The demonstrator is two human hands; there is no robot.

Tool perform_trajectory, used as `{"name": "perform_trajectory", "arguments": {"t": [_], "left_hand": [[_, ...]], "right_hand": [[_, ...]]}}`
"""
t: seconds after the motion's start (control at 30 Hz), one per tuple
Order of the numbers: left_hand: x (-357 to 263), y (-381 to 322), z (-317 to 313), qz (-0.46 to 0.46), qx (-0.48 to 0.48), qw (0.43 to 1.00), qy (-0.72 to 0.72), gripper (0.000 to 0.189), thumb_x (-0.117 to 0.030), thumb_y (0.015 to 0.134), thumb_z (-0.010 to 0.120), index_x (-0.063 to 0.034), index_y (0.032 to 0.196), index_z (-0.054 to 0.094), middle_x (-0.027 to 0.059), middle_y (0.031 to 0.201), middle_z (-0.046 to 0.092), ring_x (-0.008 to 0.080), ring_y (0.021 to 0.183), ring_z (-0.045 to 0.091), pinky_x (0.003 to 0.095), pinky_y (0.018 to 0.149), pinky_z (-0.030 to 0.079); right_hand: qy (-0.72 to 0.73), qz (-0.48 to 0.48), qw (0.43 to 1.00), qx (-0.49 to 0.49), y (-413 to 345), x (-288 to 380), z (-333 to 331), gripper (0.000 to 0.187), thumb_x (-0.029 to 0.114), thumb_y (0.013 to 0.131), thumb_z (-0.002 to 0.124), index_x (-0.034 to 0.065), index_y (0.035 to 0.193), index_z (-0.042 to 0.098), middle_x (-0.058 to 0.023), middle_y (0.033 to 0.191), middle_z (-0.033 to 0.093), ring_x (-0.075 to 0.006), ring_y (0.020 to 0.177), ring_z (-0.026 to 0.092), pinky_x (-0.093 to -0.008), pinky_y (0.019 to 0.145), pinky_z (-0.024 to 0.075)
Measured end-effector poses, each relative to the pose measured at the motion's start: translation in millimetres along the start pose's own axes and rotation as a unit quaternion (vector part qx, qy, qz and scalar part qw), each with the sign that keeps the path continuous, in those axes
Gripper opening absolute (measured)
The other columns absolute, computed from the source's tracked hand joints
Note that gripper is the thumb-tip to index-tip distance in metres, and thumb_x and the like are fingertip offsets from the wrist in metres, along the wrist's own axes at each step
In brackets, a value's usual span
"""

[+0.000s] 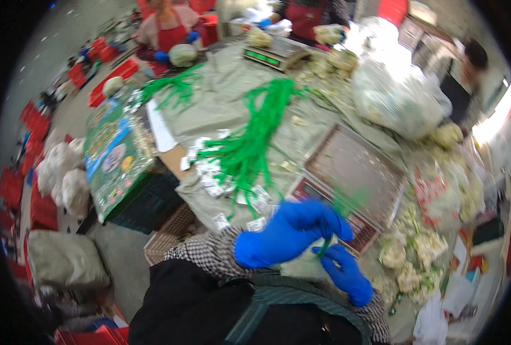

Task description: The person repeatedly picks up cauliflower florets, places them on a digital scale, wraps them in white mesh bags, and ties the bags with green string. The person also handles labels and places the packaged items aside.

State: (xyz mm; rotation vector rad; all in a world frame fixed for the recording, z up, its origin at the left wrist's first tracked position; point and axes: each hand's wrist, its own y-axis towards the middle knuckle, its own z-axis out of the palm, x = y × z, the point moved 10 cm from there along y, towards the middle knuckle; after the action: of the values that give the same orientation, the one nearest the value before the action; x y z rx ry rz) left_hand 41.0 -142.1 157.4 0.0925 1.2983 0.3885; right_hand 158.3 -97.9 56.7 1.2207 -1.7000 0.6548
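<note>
My left hand (292, 233), in a blue glove, grips a green mesh net (324, 246) low in front of my body. Part of the net flares up past the fingers as a blur. My right hand (348, 274), also gloved in blue, pinches the lower strand of that net at its fingertips. Below the hands is a pale, rounded thing (300, 265), partly hidden and too blurred to name. Just beyond them lies a weighing scale (354, 172) with a grey pan and a red front panel. A bundle of green mesh nets (259, 133) with white printed tags spreads across the table cover.
Cauliflower pieces (410, 258) lie to the right, near a large clear plastic bag (397, 95). A second scale (277, 54) stands at the far side, where co-workers (169, 30) handle cauliflowers. A printed green sack (117, 155) tops a crate at left, beside a beige plastic basket (169, 233).
</note>
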Motion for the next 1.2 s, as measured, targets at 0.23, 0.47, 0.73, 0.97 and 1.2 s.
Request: {"name": "perform_trajectory", "arguments": {"t": [0.23,0.47,0.73,0.97,1.2], "left_hand": [[-220.1,-47.5,-226.3,0.406,-0.348,0.817,0.215,0.022,0.002,0.084,0.051,0.0039,0.102,0.063,0.0144,0.101,0.066,0.0218,0.095,0.062,0.0333,0.088,0.047],[-360.1,-60.9,-410.1,0.469,-0.537,0.514,0.477,0.013,0.000,0.079,0.060,-0.0030,0.085,0.072,0.0075,0.084,0.070,0.0135,0.078,0.065,0.0259,0.074,0.050],[-205.9,-20.9,-671.5,0.092,-0.443,0.541,0.709,0.020,-0.014,0.084,0.054,-0.0034,0.096,0.067,0.0116,0.094,0.066,0.0212,0.088,0.062,0.0293,0.081,0.045],[-94.2,48.7,-732.8,-0.068,-0.265,0.510,0.815,0.031,-0.020,0.090,0.048,-0.0011,0.112,0.059,0.0132,0.112,0.059,0.0205,0.102,0.055,0.0297,0.089,0.041],[-29.7,113.3,-464.0,0.079,-0.143,0.831,0.531,0.042,-0.020,0.095,0.042,-0.0009,0.132,0.045,0.0125,0.135,0.046,0.0187,0.120,0.044,0.0315,0.101,0.032]], "right_hand": [[0.188,0.173,0.947,-0.194,-31.0,-56.2,-50.5,0.023,0.008,0.090,0.054,-0.0048,0.108,0.059,-0.0050,0.074,0.058,-0.0118,0.069,0.054,-0.0253,0.067,0.0444],[0.177,0.221,0.939,-0.196,-32.2,-83.7,-38.7,0.023,0.013,0.092,0.052,-0.0038,0.106,0.061,-0.0071,0.080,0.061,-0.0121,0.072,0.056,-0.0256,0.066,0.0468],[0.158,0.254,0.923,-0.241,-71.7,-125.3,-38.6,0.028,0.017,0.090,0.056,-0.0010,0.110,0.061,-0.0063,0.089,0.063,-0.0121,0.077,0.058,-0.0264,0.069,0.0482],[-0.004,0.253,0.933,-0.255,-83.3,-130.3,-24.9,0.028,0.029,0.090,0.054,0.0068,0.105,0.062,-0.0173,0.092,0.064,-0.0297,0.080,0.063,-0.0370,0.072,0.0489],[-0.066,0.311,0.925,-0.209,-125.3,-144.5,-26.6,0.033,0.032,0.090,0.056,0.0085,0.112,0.060,-0.0137,0.102,0.064,-0.0252,0.091,0.063,-0.0341,0.082,0.0482]]}}
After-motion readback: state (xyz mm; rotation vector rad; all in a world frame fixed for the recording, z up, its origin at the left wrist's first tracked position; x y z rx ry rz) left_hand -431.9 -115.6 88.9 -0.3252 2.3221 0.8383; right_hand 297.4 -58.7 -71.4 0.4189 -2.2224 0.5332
